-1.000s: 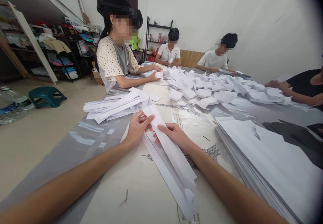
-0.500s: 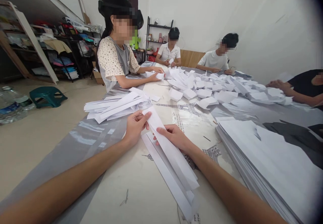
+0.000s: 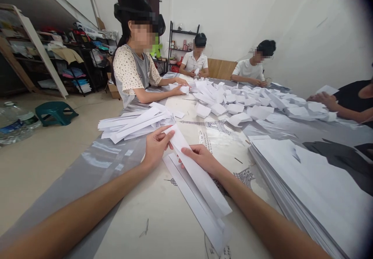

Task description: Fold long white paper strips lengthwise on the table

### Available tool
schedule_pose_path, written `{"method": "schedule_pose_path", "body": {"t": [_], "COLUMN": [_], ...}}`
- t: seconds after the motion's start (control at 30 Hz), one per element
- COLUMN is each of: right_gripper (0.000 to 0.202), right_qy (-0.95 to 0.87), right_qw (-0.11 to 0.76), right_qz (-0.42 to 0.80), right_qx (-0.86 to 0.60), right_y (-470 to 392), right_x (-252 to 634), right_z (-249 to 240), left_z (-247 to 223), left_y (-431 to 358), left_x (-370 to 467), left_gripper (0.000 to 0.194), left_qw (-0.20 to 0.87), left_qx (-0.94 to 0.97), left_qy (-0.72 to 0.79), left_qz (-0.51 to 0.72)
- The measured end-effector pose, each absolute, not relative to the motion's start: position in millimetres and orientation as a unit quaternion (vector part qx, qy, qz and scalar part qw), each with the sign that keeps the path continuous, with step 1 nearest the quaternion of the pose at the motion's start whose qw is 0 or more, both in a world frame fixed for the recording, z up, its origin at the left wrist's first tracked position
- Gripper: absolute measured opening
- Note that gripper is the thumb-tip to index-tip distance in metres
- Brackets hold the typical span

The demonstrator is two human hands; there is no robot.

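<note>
A long folded strip of white paper (image 3: 201, 173) slants above the table between both my hands. My left hand (image 3: 157, 144) pinches its far end, thumb on top and fingers beneath. Partway down the same strip, my right hand (image 3: 199, 158) grips the right edge with the thumb on the upper face; some of its fingers are hidden underneath. Below it, another folded white paper strip (image 3: 186, 193) lies on the printed tablecloth (image 3: 140, 212). Just beyond my left hand is a pile of folded paper strips (image 3: 136, 121).
At right stands a thick stack of white paper sheets (image 3: 314, 181). Many small folded paper pieces (image 3: 239, 107) cover the table's far middle. Co-workers sit around it, the nearest person (image 3: 136, 68) at far left. A green stool (image 3: 56, 112) stands on the floor.
The held strip's near end has shifted slightly to the right. Both my hands keep their grip in nearly the same place. At right, a co-worker's white paper now shows more.
</note>
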State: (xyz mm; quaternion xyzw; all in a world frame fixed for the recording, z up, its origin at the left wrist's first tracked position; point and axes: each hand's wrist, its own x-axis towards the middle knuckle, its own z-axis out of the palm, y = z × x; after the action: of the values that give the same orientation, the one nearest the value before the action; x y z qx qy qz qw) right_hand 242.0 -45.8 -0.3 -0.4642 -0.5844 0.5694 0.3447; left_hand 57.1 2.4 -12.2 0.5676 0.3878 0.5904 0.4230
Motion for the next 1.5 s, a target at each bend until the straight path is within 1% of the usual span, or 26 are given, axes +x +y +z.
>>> {"method": "schedule_pose_path", "body": {"t": [0.27, 0.43, 0.6, 0.8, 0.97, 1.13, 1.2, 1.33, 1.4, 1.5], "right_gripper": [0.04, 0.037, 0.04, 0.042, 0.041, 0.049, 0.049, 0.047, 0.047, 0.045], "right_qy": [-0.6, -0.581, -0.565, -0.584, -0.594, -0.615, -0.609, -0.539, -0.523, -0.53], "right_qw": [0.334, 0.342, 0.369, 0.373, 0.377, 0.396, 0.393, 0.351, 0.333, 0.316], "right_qz": [0.545, 0.548, 0.54, 0.516, 0.507, 0.47, 0.492, 0.624, 0.649, 0.654], "right_qx": [-0.481, -0.495, -0.503, -0.503, -0.498, -0.494, -0.482, -0.443, -0.44, -0.439], "right_y": [-46.3, -46.3, -44.6, -43.9, -42.7, -42.8, -44.5, -48.3, -48.2, -45.6], "right_x": [238.1, 236.3, 238.1, 235.9, 234.3, 233.7, 234.0, 239.0, 243.6, 249.5], "right_z": [-0.8, -0.9, -2.2, -6.9, -10.8, -12.2, -9.4, 1.1, 5.1, 6.5], "left_z": [-11.2, -14.1, -12.6, -12.4, -11.4, -10.1, -9.9, -11.0, -12.8, -16.6], "left_y": [0.0, 4.8, 6.1, 4.8, 4.6, 3.7, 3.8, 6.3, 8.6, 11.9], "left_x": [56.4, 56.4, 56.9, 55.8, 56.3, 57.0, 56.9, 56.5, 56.0, 54.9], "left_gripper": [0.034, 0.033, 0.041, 0.035, 0.035, 0.034, 0.033, 0.032, 0.034, 0.041], "left_qw": [0.395, 0.411, 0.437, 0.425, 0.423, 0.409, 0.406, 0.409, 0.413, 0.419], "left_qx": [0.554, 0.542, 0.564, 0.564, 0.558, 0.553, 0.551, 0.522, 0.5, 0.479], "left_qy": [0.431, 0.427, 0.376, 0.382, 0.384, 0.392, 0.392, 0.39, 0.393, 0.4], "left_qz": [0.593, 0.596, 0.591, 0.597, 0.602, 0.611, 0.615, 0.639, 0.652, 0.66]}}
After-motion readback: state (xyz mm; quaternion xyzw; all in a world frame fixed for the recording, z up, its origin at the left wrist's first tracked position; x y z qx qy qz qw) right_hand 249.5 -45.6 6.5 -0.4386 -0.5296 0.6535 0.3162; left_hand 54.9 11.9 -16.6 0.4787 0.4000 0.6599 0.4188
